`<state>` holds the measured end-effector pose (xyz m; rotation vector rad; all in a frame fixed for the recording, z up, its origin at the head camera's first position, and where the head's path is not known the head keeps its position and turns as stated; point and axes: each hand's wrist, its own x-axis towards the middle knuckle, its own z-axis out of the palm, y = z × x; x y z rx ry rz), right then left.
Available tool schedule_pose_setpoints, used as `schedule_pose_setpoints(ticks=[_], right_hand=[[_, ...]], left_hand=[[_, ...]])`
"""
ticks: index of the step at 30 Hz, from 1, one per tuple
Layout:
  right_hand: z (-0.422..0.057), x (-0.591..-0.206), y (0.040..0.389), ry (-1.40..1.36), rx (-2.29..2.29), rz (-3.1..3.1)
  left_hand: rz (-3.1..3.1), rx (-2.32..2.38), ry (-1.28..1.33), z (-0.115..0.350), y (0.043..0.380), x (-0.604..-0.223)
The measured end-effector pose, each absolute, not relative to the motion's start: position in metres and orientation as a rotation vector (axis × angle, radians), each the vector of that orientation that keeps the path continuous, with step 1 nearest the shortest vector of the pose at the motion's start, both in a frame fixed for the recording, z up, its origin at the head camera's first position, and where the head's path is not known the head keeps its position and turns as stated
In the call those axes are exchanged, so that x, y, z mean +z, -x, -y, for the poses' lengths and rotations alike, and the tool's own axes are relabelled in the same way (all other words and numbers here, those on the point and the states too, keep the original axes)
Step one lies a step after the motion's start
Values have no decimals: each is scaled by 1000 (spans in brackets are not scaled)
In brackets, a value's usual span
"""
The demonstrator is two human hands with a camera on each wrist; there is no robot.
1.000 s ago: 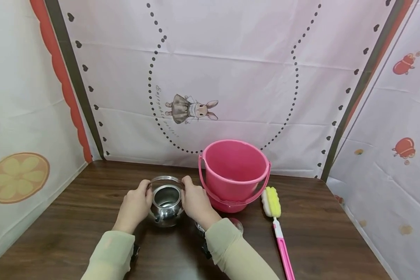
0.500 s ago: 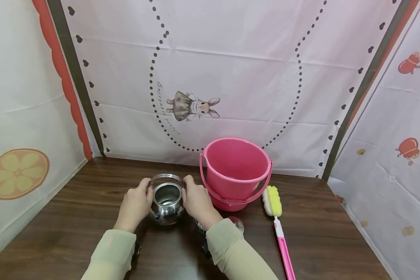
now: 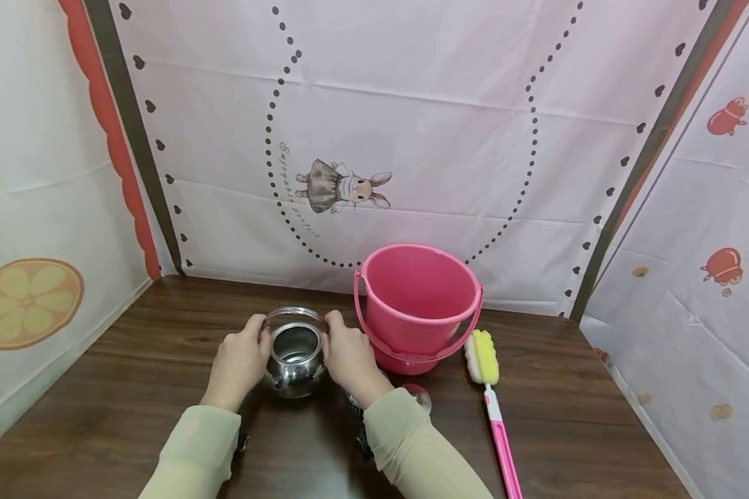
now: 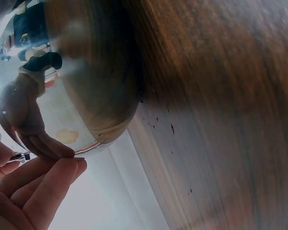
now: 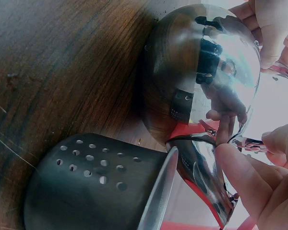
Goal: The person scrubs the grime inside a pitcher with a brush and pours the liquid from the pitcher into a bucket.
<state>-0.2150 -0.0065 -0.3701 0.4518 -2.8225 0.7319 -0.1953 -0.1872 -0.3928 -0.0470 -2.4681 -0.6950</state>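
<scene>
A shiny round metal teapot (image 3: 295,371) stands on the wooden table with its mouth uncovered and its arched handle (image 3: 295,312) raised. My left hand (image 3: 237,364) pinches the handle's left end between thumb and fingers, and my right hand (image 3: 352,357) pinches the right end. In the right wrist view, the spout (image 5: 199,167) points out beneath my right fingers. Close to it sits a perforated metal strainer (image 5: 98,184), mostly hidden behind my right wrist in the head view. The left wrist view shows my left fingertips against the teapot's mirrored side (image 4: 96,96).
A pink bucket (image 3: 406,339) stands just behind my right hand, its handle hanging down in front. Right of it lies a sponge brush (image 3: 489,374) with a pink grip. A clear round lid (image 3: 419,397) shows beside my right sleeve. Printed cloth (image 3: 449,166) walls the table's back and sides.
The head view has shifted slightly. Both hands keep hold of the teapot's handle, and the things on the table stay in place.
</scene>
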Motion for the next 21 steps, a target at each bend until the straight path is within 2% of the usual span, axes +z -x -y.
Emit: schedule_pose_setpoints(ticks=[11, 21], right_hand=[[12, -370, 210, -427, 720, 2857], [-17, -371, 182, -639, 975, 2802]], left_hand=[[2612, -707, 30, 191, 188, -388], [2601, -619, 15, 167, 166, -388]])
